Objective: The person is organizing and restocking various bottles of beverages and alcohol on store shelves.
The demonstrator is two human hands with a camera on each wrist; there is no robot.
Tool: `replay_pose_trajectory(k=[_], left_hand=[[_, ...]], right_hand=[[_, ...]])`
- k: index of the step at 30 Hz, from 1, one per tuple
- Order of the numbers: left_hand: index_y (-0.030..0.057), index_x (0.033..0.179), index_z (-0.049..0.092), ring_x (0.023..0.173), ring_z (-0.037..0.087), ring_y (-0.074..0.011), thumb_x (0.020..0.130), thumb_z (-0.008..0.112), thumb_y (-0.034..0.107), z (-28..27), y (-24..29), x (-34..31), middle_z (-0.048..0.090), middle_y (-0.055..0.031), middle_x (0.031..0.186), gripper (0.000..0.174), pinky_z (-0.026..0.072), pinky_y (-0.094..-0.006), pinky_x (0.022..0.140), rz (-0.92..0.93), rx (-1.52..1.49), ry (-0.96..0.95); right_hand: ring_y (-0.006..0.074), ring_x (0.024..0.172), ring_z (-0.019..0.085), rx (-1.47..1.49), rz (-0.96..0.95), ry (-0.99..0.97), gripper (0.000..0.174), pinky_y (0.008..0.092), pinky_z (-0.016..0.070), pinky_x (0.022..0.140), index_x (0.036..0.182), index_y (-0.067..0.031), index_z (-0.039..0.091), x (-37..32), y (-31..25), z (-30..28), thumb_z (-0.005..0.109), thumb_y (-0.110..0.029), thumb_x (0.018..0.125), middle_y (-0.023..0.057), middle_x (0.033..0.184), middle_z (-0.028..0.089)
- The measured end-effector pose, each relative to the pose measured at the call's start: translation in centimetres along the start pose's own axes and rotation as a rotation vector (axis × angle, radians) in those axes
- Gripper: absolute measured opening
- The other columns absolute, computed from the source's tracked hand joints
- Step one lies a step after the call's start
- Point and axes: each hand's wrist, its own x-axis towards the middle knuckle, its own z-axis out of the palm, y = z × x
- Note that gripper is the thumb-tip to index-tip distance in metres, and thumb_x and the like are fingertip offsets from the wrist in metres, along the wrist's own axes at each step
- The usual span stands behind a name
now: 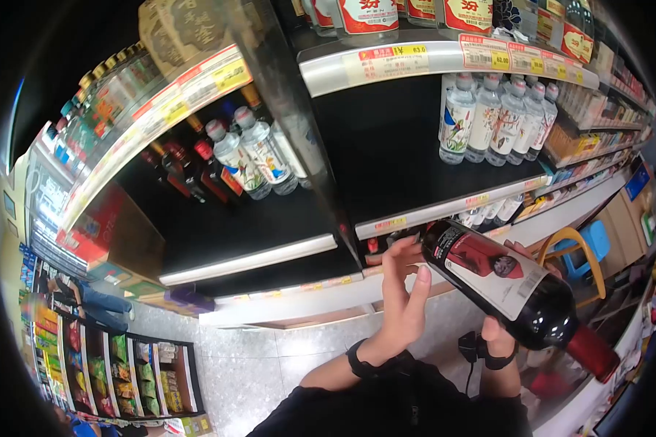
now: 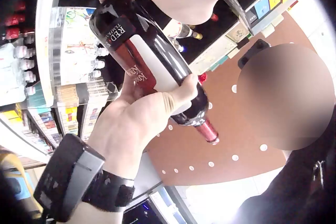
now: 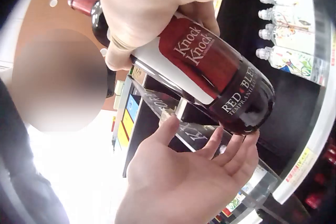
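A dark wine bottle (image 1: 554, 309) with a red-capped neck lies tilted across both hands, its neck toward the lower right in the head view. Its back label (image 1: 492, 271) has a barcode and faces up; the front label (image 3: 194, 50) reads "Knock Knock" and "Red Blend". My right hand (image 2: 142, 116) grips the bottle's body, thumb on one side and fingers on the other. At the base end is my left hand (image 3: 184, 176), palm up, fingers extended and fingertips at the bottle's bottom. In the head view, part of the right hand (image 1: 497, 339) is hidden behind the bottle.
In front stand shelves (image 1: 415, 138) with clear bottles (image 1: 499, 120) at the right and more bottles (image 1: 251, 156) at the left. A snack rack (image 1: 124, 371) stands lower left, with a person (image 1: 98, 298) beyond it. A yellow chair (image 1: 561, 237) is at the right.
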Motion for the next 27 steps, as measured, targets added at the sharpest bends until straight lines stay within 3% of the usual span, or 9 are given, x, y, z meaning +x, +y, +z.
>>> replay_pose_trajectory(k=[8, 9, 11, 16, 20, 22, 24, 26, 27], left_hand=[[-0.0024, 0.134, 0.042, 0.113, 0.055, -0.0220, 0.099, 0.056, 0.022, -5.9, 3.1, -3.7, 0.054, -0.0150, 0.127, 0.045, 0.0441, -0.0350, 0.092, 0.053, 0.100, 0.131], [-0.0027, 0.134, 0.042, 0.112, 0.054, -0.0217, 0.099, 0.055, 0.022, -7.0, 3.4, -3.8, 0.055, -0.0150, 0.126, 0.044, 0.0443, -0.0349, 0.092, 0.040, 0.116, 0.144], [-0.0029, 0.133, 0.043, 0.109, 0.054, -0.0209, 0.100, 0.053, 0.022, -8.8, 4.4, -3.8, 0.056, -0.0146, 0.122, 0.042, 0.0435, -0.0347, 0.094, 0.034, 0.122, 0.197], [-0.0026, 0.134, 0.045, 0.112, 0.052, -0.0230, 0.104, 0.042, 0.025, -16.3, 5.1, -2.5, 0.054, -0.0154, 0.122, 0.041, 0.0397, -0.0353, 0.100, 0.072, 0.187, 0.299], [-0.0037, 0.134, 0.048, 0.117, 0.050, -0.0285, 0.106, 0.034, 0.027, -24.5, 6.6, -0.6, 0.052, -0.0181, 0.122, 0.044, 0.0376, -0.0367, 0.102, 0.085, 0.400, 0.338], [-0.0039, 0.138, 0.046, 0.122, 0.048, -0.0347, 0.106, 0.030, 0.033, -28.7, 7.8, 0.5, 0.048, -0.0225, 0.129, 0.051, 0.0353, -0.0403, 0.105, 0.035, 0.415, 0.329], [-0.0032, 0.143, 0.042, 0.128, 0.042, -0.0398, 0.106, 0.023, 0.040, -33.1, 9.1, 2.0, 0.040, -0.0262, 0.140, 0.060, 0.0317, -0.0443, 0.109, 0.174, 0.672, 0.312], [-0.0033, 0.147, 0.038, 0.135, 0.036, -0.0431, 0.104, 0.016, 0.048, -36.1, 11.0, 3.1, 0.032, -0.0287, 0.148, 0.070, 0.0287, -0.0458, 0.112, 0.216, 0.658, 0.295], [-0.0032, 0.147, 0.036, 0.136, 0.036, -0.0434, 0.103, 0.016, 0.052, -37.7, 11.2, 3.6, 0.032, -0.0294, 0.149, 0.073, 0.0283, -0.0456, 0.112, 0.249, 0.630, 0.251]], right_hand=[[0.0238, 0.140, 0.039, 0.097, -0.103, -0.376, 0.093, 0.0377, 0.0237, 0.117, 0.150, -0.0047, 0.029, -0.1, -6.0, 2.1, 0.065, -0.056, 0.081, 0.0174, 0.149, 0.041], [0.0218, 0.142, 0.036, 0.426, -0.017, -0.199, 0.095, 0.0359, 0.0196, 0.117, 0.148, -0.0065, 0.032, -0.8, -6.6, 5.2, 0.073, -0.053, 0.075, 0.0156, 0.149, 0.040], [0.0214, 0.143, 0.035, 0.149, -0.087, -0.442, 0.094, 0.0363, 0.0203, 0.117, 0.148, -0.0063, 0.029, 0.2, -8.2, 5.2, 0.074, -0.047, 0.076, 0.0142, 0.149, 0.039], [0.0232, 0.142, 0.033, 0.554, 0.098, -0.517, 0.099, 0.0382, 0.0252, 0.117, 0.146, 0.0004, 0.030, 1.5, -11.3, 13.9, 0.079, -0.039, 0.070, 0.0147, 0.148, 0.039], [0.0264, 0.132, 0.048, 0.430, -0.156, -0.309, 0.115, 0.0388, 0.0275, 0.117, 0.146, -0.0026, 0.023, 3.1, -12.0, 24.5, 0.086, -0.045, 0.059, 0.0188, 0.141, 0.048], [0.0271, 0.125, 0.055, 0.652, -0.207, -0.053, 0.106, 0.0395, 0.0300, 0.115, 0.141, -0.0054, 0.029, 4.1, -14.5, 30.3, 0.084, -0.047, 0.061, 0.0187, 0.134, 0.055], [0.0261, 0.125, 0.055, 0.568, -0.183, -0.089, 0.092, 0.0413, 0.0311, 0.114, 0.133, -0.0064, 0.040, 5.8, -16.3, 33.7, 0.080, -0.053, 0.063, 0.0179, 0.132, 0.056], [0.0251, 0.124, 0.055, 0.111, -0.317, -0.100, 0.090, 0.0426, 0.0306, 0.113, 0.133, -0.0072, 0.042, 7.3, -17.6, 36.6, 0.076, -0.056, 0.065, 0.0175, 0.132, 0.057], [0.0241, 0.124, 0.055, 0.220, -0.239, -0.060, 0.085, 0.0428, 0.0302, 0.112, 0.131, -0.0097, 0.048, 7.6, -18.6, 38.4, 0.074, -0.055, 0.064, 0.0153, 0.132, 0.057]])
